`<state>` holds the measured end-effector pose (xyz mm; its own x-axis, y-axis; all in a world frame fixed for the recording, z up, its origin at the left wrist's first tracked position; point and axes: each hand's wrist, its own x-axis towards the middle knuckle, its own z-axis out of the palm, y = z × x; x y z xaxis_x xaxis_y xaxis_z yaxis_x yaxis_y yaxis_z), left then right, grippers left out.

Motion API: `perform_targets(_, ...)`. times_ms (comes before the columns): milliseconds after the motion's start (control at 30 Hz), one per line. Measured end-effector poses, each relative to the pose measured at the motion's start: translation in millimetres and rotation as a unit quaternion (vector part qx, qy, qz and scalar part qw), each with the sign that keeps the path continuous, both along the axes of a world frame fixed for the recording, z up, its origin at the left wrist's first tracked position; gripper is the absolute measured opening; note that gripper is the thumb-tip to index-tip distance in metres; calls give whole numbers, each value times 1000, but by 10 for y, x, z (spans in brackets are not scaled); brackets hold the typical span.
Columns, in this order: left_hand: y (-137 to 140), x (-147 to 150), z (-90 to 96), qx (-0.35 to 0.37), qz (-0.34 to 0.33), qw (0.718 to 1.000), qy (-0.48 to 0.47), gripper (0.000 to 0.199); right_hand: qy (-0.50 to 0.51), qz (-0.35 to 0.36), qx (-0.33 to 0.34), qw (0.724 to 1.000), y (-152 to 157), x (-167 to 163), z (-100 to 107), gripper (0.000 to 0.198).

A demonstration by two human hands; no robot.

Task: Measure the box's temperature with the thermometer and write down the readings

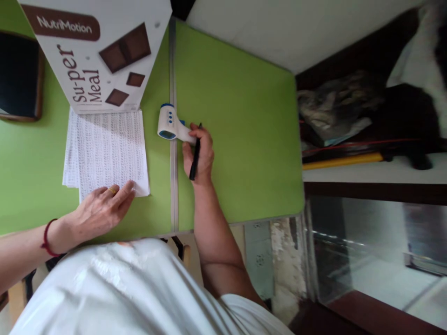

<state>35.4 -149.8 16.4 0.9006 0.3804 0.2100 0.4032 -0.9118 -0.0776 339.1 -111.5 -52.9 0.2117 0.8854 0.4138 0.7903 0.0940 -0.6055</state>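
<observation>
My left hand point(106, 207) lies flat on the lower edge of a stack of paper sheets point(111, 153) covered in dense rows of small handwriting. Its fingers are stretched out, with the index fingertip near the corner of the top sheet. My right hand point(202, 153) is closed around the handle of a white and blue infrared thermometer point(167, 122), whose head points away from me. A black pen point(196, 156) sticks out of that same hand, slanting across the fingers. The thermometer's head is over the metal seam of the green table point(237, 102).
A large white box point(87, 88) printed "NutriMotion Su-per Meal" stands at the papers' far edge. A dark phone-like object or tray point(19, 77) lies at far left. Right of the table are a cluttered shelf point(349, 174) with plastic bags point(335, 107) and a yellow rod point(344, 161).
</observation>
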Motion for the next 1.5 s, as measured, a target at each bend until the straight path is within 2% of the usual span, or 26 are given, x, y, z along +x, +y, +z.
perform_targets(200, -4, -2, 0, -27, -1, 1000, -7, 32, -35, 23, -31, 999, -6, -207, 60, 27)
perform_targets(367, -7, -19, -19, -59, 1, 998, 2, 35, -24, -10, 45, 999, -169, -396, 297, 34)
perform_targets(433, -11, -18, -25, -48, -5, 999, 12, 36, 35, 20, 61, 997, -316, -514, 468, 38)
perform_targets(500, -14, -14, -27, -38, -16, 999, 21, 37, 124, 82, 32, 988, -462, -640, 631, 32)
perform_targets(567, -18, -9, -26, -29, -23, 999, 20, 39, 205, 161, -19, 965, -573, -750, 725, 23)
perform_targets(667, -24, -2, -27, -29, -23, 999, 27, 43, 253, 187, -73, 946, -660, -854, 671, 10)
perform_targets(800, -38, 6, -39, -56, -26, 996, 62, 47, 186, 126, -55, 973, -714, -892, 427, 2)
perform_targets(900, -42, 14, -48, -43, -29, 997, 53, 47, 145, 129, -38, 980, -733, -887, 342, 8)
perform_targets(1067, -28, 31, -34, -20, -35, 999, 18, 39, 132, 183, -10, 974, -706, -884, 363, 17)
perform_targets(1500, -40, 33, -28, -26, -28, 999, -21, 34, 115, 189, 5, 975, -697, -908, 365, 16)
